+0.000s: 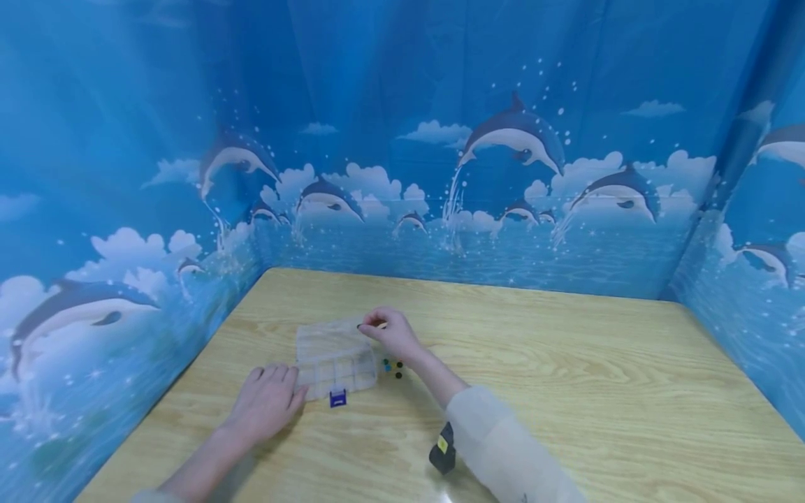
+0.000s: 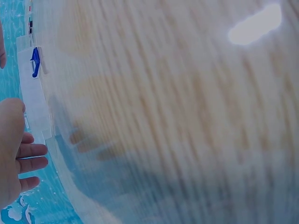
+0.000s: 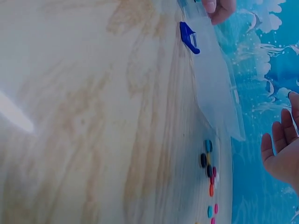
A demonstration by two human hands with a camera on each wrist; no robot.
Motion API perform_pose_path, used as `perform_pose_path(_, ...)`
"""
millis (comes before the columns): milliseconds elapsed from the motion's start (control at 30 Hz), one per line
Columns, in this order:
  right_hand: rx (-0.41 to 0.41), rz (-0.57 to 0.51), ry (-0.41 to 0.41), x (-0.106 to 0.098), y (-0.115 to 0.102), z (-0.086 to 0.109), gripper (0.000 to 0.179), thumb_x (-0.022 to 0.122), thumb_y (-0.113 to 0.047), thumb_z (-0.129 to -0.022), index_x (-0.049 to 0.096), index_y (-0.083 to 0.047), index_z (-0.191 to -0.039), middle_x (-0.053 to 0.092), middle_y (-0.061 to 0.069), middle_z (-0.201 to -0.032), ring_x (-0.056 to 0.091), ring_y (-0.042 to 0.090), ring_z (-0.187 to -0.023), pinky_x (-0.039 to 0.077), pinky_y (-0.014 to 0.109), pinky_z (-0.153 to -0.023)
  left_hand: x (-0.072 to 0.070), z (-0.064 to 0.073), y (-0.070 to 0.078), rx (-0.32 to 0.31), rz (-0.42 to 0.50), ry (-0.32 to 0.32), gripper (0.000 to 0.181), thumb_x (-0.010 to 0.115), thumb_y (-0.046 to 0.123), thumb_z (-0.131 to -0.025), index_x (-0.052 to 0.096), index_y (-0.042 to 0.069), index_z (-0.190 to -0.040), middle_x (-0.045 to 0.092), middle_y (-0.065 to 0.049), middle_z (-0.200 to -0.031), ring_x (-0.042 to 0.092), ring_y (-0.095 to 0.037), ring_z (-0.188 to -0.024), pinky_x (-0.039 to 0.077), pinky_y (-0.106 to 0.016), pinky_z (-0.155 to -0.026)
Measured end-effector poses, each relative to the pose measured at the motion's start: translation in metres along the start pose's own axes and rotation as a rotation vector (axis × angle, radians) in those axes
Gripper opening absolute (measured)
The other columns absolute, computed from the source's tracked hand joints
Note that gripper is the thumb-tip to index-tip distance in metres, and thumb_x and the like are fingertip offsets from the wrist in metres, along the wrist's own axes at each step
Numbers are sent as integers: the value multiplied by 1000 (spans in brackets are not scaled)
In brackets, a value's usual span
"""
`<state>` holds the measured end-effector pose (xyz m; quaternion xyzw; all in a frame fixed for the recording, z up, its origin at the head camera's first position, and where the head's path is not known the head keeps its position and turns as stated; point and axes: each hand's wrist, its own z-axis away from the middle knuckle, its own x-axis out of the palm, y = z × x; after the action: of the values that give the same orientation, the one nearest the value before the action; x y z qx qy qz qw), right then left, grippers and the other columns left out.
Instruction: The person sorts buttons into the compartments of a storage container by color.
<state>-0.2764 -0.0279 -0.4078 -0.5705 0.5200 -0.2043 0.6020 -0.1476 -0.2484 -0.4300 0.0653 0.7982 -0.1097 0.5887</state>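
Observation:
A clear plastic compartment box point(image 1: 323, 374) lies on the table with its lid point(image 1: 327, 340) folded back and a blue latch point(image 1: 338, 398) on its front side. My left hand point(image 1: 267, 398) rests at the box's left end, fingers loosely extended and thumb by the front corner. Over the lid's right end, my right hand point(image 1: 395, 337) pinches a small dark piece point(image 1: 360, 326) between thumb and index finger. Several small round coloured pieces point(image 3: 209, 171), black, blue, pink and orange among them, lie on the table to the right of the box.
The wood-grain table point(image 1: 566, 363) meets blue dolphin-print curtains point(image 1: 390, 140) at the back and sides. A black block with a yellow mark point(image 1: 443, 450) shows beside my right sleeve point(image 1: 503, 440).

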Motion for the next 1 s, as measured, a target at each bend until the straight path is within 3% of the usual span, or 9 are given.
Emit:
perform_pose_path(267, -3, 2, -53, 11, -2, 1, 9, 63, -14, -88, 64, -6, -93, 58, 1, -94, 54, 15, -89, 47, 27, -75, 0, 0, 0, -8, 11, -6, 37, 57, 29, -90, 59, -4, -105, 61, -21, -101, 56, -37, -97, 41, -53, -87)
perform_pose_path(700, 2, 12, -68, 27, -15, 0, 9, 65, -11, -86, 64, -5, -92, 57, 1, -93, 53, 12, -87, 47, 25, -73, -3, -1, 0, -28, 43, -19, 36, 56, 29, -91, 59, -4, -105, 61, -21, -101, 56, -38, -97, 41, -54, -86)
perform_pose_path(1000, -41, 41, -88, 45, -18, -1, 6, 67, -14, -84, 67, -8, -84, 56, -3, -90, 51, 8, -84, 45, 22, -72, -1, 0, -1, -34, 47, -40, 39, 54, 30, -92, 58, -5, -109, 61, -22, -104, 55, -38, -101, 40, -55, -88)
